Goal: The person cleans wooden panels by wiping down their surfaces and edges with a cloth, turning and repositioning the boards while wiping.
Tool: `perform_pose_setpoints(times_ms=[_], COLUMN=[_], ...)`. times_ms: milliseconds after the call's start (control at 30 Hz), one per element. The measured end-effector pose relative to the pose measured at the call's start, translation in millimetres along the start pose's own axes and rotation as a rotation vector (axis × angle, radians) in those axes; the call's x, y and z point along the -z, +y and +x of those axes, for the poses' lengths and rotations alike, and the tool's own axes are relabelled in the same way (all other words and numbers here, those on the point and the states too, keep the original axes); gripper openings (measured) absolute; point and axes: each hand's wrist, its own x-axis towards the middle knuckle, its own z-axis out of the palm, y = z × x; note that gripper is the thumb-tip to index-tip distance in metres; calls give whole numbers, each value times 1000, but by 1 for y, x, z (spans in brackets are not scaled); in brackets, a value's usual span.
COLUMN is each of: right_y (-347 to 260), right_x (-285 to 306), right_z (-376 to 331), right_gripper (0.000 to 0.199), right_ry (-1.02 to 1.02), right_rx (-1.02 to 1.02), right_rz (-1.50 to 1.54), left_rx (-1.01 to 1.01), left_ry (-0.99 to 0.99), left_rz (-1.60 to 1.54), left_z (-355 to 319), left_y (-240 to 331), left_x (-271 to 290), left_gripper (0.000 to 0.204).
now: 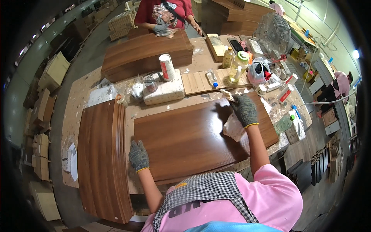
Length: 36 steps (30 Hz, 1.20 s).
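Note:
A brown wood-grain panel (185,135) lies before me on a worktable, apparently atop other panels. My left hand (139,156), in a grey-green knit glove, rests at its left edge with fingers extended. Over the panel's right part is my right hand (246,110), gloved alike. Its fingers are closed on a small pale crumpled thing (227,94) whose kind I cannot make out. A whitish cloth (234,127) lies on the panel beside that wrist; whether the hand touches it is unclear. Light glares off the panel's middle.
Stacked brown panels stand at left (101,154) and at the far side (147,52). Across the table is a person in red (162,15). A white block (166,91) carries a can (166,67). Bottles, a plastic bag (259,72) and a fan (273,34) are at right.

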Motion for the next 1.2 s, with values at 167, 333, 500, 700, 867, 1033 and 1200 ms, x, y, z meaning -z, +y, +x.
perform_pose_setpoints(times_ms=[167, 333, 500, 700, 867, 1033, 1200], right_y=[-21, 72, 227, 212, 231, 2, -217], right_x=[-45, -76, -67, -2, -60, -116, -142], right_z=[-22, -14, 36, 84, 61, 14, -11], right_gripper=[59, 67, 50, 41, 42, 68, 76], right_ry=[-364, -96, 64, 21, 29, -163, -137], right_rx=[371, 516, 4, -280, -68, 212, 490], right_rz=[-6, -380, -111, -40, -154, -423, 106], left_rx=[40, 40, -55, 112, 18, -75, -32], left_ry=[-12, -30, -6, -33, -44, 172, 140], left_rz=[-4, 17, -26, -23, -104, -102, -155], left_z=[-1, -3, 3, -6, 4, 2, 4], left_y=[7, 4, 7, 9, 12, -11, -13], left_x=[4, 2, -5, 10, 2, -13, -13], left_gripper=[61, 62, 60, 61, 60, 50, 54])
